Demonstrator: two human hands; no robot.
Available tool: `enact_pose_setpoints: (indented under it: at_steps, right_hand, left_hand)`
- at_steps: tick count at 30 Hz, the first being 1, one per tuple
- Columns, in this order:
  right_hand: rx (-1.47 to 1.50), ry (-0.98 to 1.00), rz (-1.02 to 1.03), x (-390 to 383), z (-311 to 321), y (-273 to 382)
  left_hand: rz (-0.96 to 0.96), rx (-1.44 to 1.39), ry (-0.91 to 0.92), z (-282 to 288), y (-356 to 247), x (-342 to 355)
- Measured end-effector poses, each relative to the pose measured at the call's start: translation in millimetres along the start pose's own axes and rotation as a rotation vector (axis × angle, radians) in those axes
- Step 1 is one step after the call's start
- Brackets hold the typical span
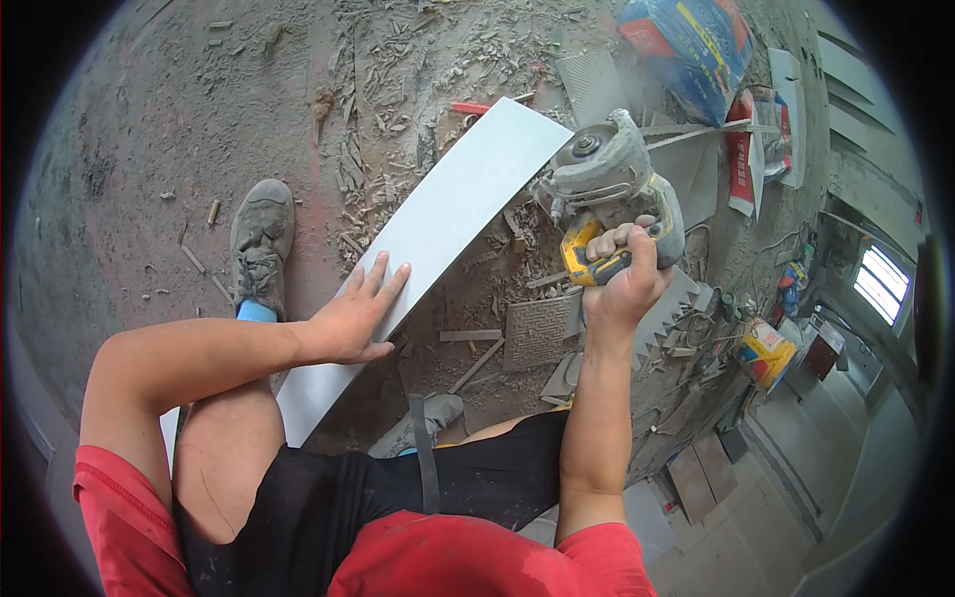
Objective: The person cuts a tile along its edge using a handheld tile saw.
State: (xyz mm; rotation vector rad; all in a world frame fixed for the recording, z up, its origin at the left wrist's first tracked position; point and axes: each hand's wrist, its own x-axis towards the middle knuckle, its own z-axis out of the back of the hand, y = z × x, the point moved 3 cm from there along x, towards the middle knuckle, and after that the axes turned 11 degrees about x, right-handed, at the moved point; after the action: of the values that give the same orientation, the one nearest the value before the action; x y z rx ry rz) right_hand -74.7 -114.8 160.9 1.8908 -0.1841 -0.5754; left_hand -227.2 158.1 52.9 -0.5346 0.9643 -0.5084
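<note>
A long white tile strip [458, 194] runs slantwise from beside my left leg up to the middle of the view. My left hand [360, 308] lies on it with the fingers spread. In my right hand [629, 267] is a handheld disc cutter [609, 164], yellow and grey and coated with dust; my fingers wrap round its handle. The cutter's round guard and hub are at the far right end of the strip. Whether the blade touches the strip's edge I cannot tell.
Broken tile pieces [545, 336] and offcuts litter the dusty floor. A red stick-like thing [470, 107] lies just past the strip. Blue-and-red bags [696, 55] stand at the far right, with a yellow bucket [766, 353] farther right. My shoe [262, 234] is left of the strip.
</note>
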Motion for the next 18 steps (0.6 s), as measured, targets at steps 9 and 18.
enact_pose_setpoints:
  at_steps: [9,18]
  right_hand:
    - [0.012,-0.001,-0.025,-1.6,-0.1,-0.3]
    - [0.003,-0.010,-0.027,-5.8,1.9,-1.4]
  left_hand:
    - [-0.012,-0.003,-0.016,-1.1,0.7,0.8]
    - [-0.001,0.004,0.007,-1.0,-0.1,0.7]
